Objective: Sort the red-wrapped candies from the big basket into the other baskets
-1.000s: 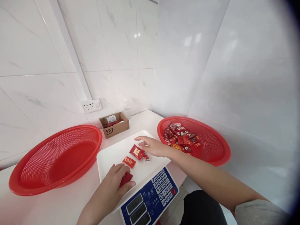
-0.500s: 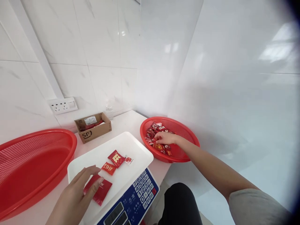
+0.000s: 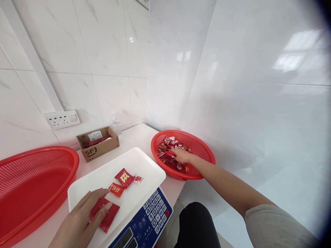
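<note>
On the white tray (image 3: 144, 162) of a weighing scale lie several small wrapped packets. My left hand (image 3: 84, 215) rests at the tray's near left, fingers spread and thumb apart, over a large dark red packet (image 3: 110, 217). Just beyond its fingertips are an orange-red packet (image 3: 116, 189), a red packet with gold characters (image 3: 124, 177) and a small white-and-red packet (image 3: 139, 179). My right hand (image 3: 180, 155) reaches into a red mesh basket (image 3: 204, 151) full of small red-wrapped packets. Its fingers are closed on a red packet (image 3: 170, 154).
Another red mesh basket (image 3: 38, 175) stands at the left. Behind the scale sit an SF cardboard box (image 3: 102, 149) with red items inside and a clear plastic bottle (image 3: 116, 125). The scale's blue keypad panel (image 3: 144, 220) faces me. Tiled walls close off the back and right.
My right hand has closed on a red packet in the basket and turned slightly. My left hand stays over the large red packet. The whole view has shifted a little.
</note>
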A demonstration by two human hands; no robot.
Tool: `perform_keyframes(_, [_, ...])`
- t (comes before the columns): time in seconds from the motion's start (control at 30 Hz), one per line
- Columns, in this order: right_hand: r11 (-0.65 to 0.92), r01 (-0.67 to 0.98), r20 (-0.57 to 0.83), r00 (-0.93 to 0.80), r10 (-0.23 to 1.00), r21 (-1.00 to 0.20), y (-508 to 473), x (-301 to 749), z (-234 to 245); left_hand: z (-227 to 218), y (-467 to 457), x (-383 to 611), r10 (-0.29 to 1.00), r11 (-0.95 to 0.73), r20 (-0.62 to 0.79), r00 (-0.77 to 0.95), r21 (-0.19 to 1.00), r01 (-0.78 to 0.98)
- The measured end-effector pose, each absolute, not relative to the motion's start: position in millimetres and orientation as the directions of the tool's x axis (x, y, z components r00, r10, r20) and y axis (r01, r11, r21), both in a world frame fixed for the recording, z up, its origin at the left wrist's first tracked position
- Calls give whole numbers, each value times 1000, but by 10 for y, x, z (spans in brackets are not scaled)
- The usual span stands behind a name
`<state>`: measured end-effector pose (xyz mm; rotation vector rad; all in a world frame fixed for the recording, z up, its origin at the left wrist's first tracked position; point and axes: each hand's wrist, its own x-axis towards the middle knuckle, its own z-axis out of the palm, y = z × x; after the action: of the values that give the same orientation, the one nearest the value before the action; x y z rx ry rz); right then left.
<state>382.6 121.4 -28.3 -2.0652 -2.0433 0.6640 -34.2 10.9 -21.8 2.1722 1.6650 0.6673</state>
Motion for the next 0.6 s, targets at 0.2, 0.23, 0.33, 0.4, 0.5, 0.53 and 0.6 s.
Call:
perform_keyframes(0.2, [-132, 776, -80, 105, 991, -617, 1274, 4018, -194, -278, 139, -384, 968, -250, 149, 202, 513, 821])
perform_keyframes(0.23, [-126, 757, -70, 106, 992, -642, 1272, 4046, -184, -285, 142, -384, 967, -252, 150, 204, 509, 823])
perform_keyframes(0.33, [-95, 744, -76, 60, 995, -662, 1255, 4134, -180, -286, 144, -376, 967, -256, 144, 212, 504, 825])
perform_keyframes(0.4, [-88, 772, -132, 6, 991, -630, 1244, 4188, -215, -272, 136, -361, 969, -249, 130, 212, 504, 827])
perform_keyframes(0.5, [-111, 852, -271, -38, 962, -513, 1234, 4223, -316, -243, 118, -337, 972, -236, 110, 210, 513, 826])
perform_keyframes(0.53, [-116, 878, -316, -42, 948, -465, 1230, 4216, -350, -233, 113, -331, 972, -234, 106, 209, 517, 824])
perform_keyframes(0.6, [-93, 919, -375, -63, 925, -383, 1211, 4170, -405, -216, 106, -320, 972, -233, 96, 214, 524, 820])
